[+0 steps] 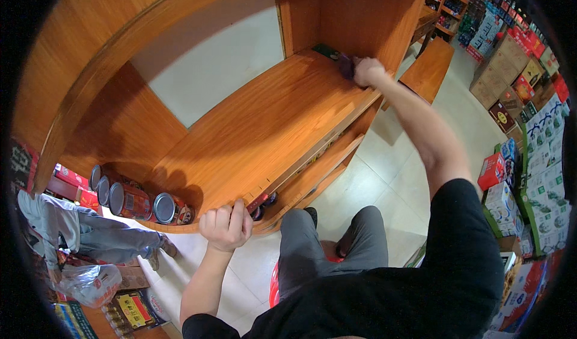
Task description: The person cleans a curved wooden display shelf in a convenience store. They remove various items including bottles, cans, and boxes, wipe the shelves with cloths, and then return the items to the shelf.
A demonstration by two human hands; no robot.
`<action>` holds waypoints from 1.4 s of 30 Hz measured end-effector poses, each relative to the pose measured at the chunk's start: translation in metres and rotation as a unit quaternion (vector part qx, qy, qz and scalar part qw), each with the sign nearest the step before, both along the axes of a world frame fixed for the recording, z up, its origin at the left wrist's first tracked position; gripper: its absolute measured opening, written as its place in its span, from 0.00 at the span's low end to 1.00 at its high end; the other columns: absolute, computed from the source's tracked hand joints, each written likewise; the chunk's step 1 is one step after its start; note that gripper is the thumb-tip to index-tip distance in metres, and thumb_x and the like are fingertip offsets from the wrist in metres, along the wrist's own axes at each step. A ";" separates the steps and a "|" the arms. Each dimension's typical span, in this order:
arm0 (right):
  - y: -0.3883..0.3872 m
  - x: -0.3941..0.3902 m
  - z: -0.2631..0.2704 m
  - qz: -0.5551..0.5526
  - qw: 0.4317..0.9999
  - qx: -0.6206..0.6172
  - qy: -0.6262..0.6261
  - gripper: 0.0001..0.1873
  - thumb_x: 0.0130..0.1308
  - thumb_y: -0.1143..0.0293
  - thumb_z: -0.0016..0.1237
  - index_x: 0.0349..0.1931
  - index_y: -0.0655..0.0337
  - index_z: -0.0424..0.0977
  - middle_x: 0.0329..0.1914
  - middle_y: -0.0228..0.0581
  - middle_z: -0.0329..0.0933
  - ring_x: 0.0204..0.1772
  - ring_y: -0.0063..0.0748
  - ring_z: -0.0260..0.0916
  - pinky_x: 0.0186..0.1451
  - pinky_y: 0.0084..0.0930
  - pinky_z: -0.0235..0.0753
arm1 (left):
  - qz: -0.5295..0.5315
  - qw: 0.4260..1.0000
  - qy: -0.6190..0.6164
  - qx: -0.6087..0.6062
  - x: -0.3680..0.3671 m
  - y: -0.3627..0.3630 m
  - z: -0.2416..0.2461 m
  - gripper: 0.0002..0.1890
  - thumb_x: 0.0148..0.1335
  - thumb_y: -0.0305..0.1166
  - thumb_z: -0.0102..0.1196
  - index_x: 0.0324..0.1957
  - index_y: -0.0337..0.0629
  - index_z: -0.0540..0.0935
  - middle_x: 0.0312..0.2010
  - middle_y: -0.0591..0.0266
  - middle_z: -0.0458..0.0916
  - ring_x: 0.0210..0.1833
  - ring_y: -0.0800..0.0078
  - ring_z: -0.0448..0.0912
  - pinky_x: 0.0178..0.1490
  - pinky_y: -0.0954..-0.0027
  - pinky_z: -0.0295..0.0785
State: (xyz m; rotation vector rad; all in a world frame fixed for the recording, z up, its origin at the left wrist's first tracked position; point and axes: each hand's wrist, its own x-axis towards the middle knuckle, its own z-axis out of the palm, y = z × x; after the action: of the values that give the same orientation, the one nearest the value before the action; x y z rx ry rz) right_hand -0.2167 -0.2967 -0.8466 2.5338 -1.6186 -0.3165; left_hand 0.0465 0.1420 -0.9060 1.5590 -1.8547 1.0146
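Observation:
My right hand [370, 72] presses a dark purple cloth [347, 66] on the wooden shelf [270, 109], close to its right end panel. Just left of the cloth, a dark green flat item [325, 50] lies at the back corner. My left hand [226, 225] grips the shelf's front edge near its curved left end, its fingers closed over the rim. Left of that hand, several cans stand on the shelf, among them a can with a printed label [165, 207] and a red-labelled can [130, 201].
Below, a lower shelf [329, 159] holds small items. A wooden bench [428, 68] stands beyond the right end. Stacked cartons [500, 68] and packaged goods [545, 172] line the right side. Another person [90, 231] with a plastic bag [92, 282] stands at the left.

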 end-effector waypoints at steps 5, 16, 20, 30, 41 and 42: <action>0.145 0.150 0.003 0.175 0.959 0.212 -0.067 0.20 0.53 0.68 0.52 0.48 0.63 0.78 0.42 0.53 0.84 0.44 0.47 0.83 0.43 0.39 0.81 | 0.015 1.000 0.017 -0.007 -0.002 0.000 -0.004 0.09 0.49 0.29 0.60 0.35 0.43 0.85 0.25 0.63 0.72 0.26 0.63 0.69 0.29 0.63 0.61; 0.126 0.120 0.031 0.102 0.786 0.430 -0.431 0.24 0.59 0.65 0.61 0.54 0.69 0.78 0.52 0.42 0.82 0.50 0.31 0.80 0.54 0.31 0.79 | 0.009 0.998 0.053 0.021 0.008 -0.004 0.003 0.09 0.50 0.29 0.60 0.36 0.44 0.86 0.24 0.63 0.70 0.26 0.63 0.67 0.30 0.62 0.61; 0.007 -0.015 0.039 0.088 0.974 0.084 -0.192 0.28 0.66 0.51 0.50 0.53 0.70 0.78 0.50 0.58 0.81 0.54 0.55 0.80 0.57 0.41 0.79 | 0.013 1.000 0.005 0.004 -0.003 -0.014 0.004 0.08 0.47 0.29 0.60 0.33 0.45 0.85 0.20 0.63 0.67 0.24 0.63 0.66 0.28 0.62 0.57; -0.109 0.097 -0.036 -0.009 0.991 -0.060 -0.117 0.14 0.71 0.69 0.46 0.49 0.65 0.82 0.60 0.51 0.77 0.63 0.49 0.73 0.60 0.38 0.78 | 0.017 0.999 -0.004 0.048 0.003 -0.005 -0.001 0.12 0.49 0.25 0.54 0.37 0.41 0.84 0.20 0.63 0.66 0.22 0.64 0.62 0.30 0.63 0.54; 0.065 0.224 -0.003 0.326 0.916 0.106 -0.207 0.23 0.54 0.60 0.65 0.49 0.60 0.81 0.56 0.48 0.78 0.55 0.49 0.78 0.50 0.41 0.83 | 0.033 0.999 -0.026 0.033 0.001 0.001 -0.007 0.13 0.48 0.28 0.54 0.38 0.41 0.85 0.19 0.64 0.65 0.22 0.64 0.61 0.30 0.63 0.54; 0.123 0.232 0.007 0.335 0.886 0.185 -0.263 0.19 0.55 0.59 0.64 0.46 0.54 0.83 0.54 0.47 0.80 0.54 0.49 0.79 0.50 0.42 0.82 | 0.045 0.998 -0.017 0.028 0.001 0.003 -0.007 0.11 0.48 0.28 0.55 0.36 0.42 0.85 0.18 0.62 0.65 0.22 0.62 0.62 0.29 0.62 0.55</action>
State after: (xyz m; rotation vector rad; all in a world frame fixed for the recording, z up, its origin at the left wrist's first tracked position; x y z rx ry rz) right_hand 0.0153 -0.1736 -0.8400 3.4883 -0.6883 0.1761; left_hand 0.0475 0.1454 -0.9130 1.6807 -1.8651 1.0440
